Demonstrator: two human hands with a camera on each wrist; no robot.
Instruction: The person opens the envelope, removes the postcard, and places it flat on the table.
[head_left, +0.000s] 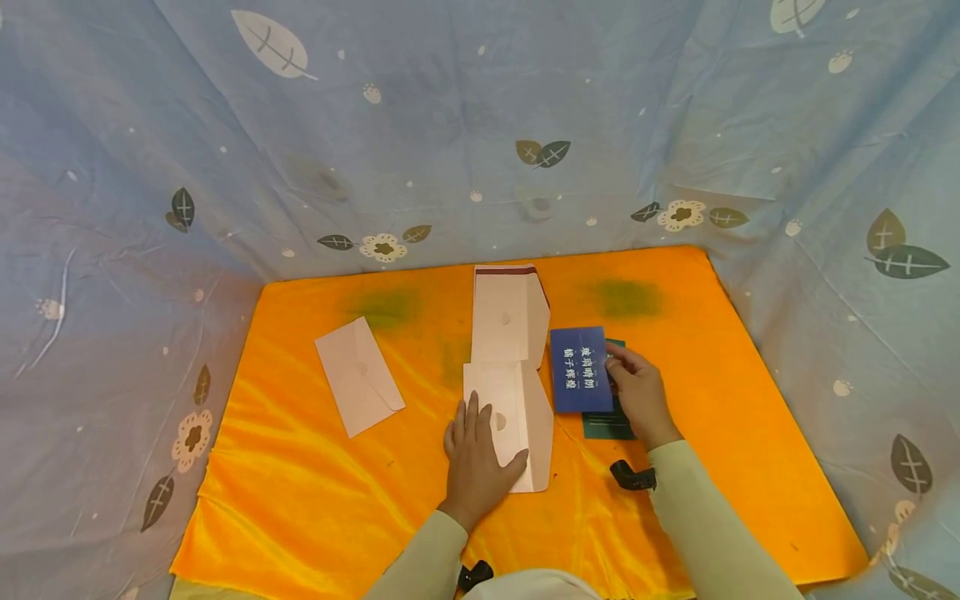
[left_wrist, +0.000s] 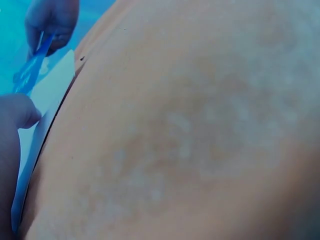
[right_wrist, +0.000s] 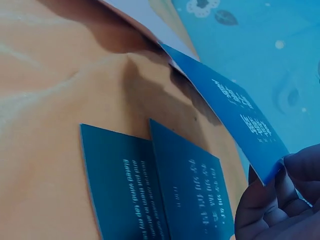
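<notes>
My left hand [head_left: 480, 475] rests with extended fingers on a pale pink envelope [head_left: 513, 396], whose flap lies unfolded to the right. Between thumb and fingers my right hand [head_left: 643, 396] pinches the right edge of a blue card [head_left: 577, 379] with white lettering. The card is lifted and tilted, its left edge near the envelope flap. In the right wrist view, two dark green cards [right_wrist: 117, 175] with printed text lie overlapping on the cloth below it. The left wrist view catches the left thumb [left_wrist: 22, 112] on the envelope and the blue card [left_wrist: 32, 70] beyond.
Another unfolded envelope [head_left: 498, 304], with a dark red strip at its far end, lies just beyond the near one. Off to the left is a pink envelope [head_left: 360, 379] with its flap down. Orange cloth [head_left: 727, 375] covers the table; patterned curtains [head_left: 450, 125] surround it.
</notes>
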